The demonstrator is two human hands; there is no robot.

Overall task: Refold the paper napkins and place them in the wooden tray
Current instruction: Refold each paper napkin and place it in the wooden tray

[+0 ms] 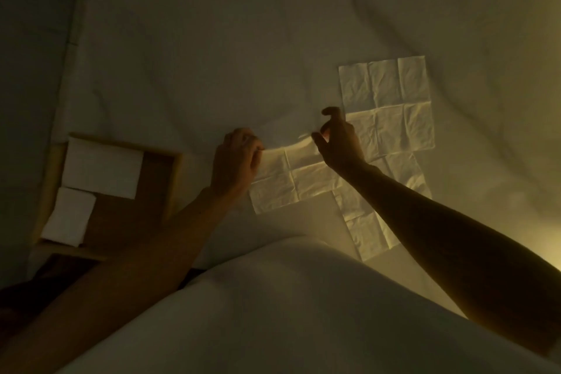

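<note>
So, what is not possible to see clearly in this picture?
Head view:
- wooden tray: near right corner hidden by the left forearm.
- lower napkin: partly covered by the right forearm.
- left hand: fingertips on the held napkin hidden behind its own back.
- Dim light blurs fine creases.

Out of sight
The left forearm (pixel 158 246) covered the wooden tray (pixel 175 182) at its lower right corner (left hand (pixel 235 161) fingertips unseen too).
</note>
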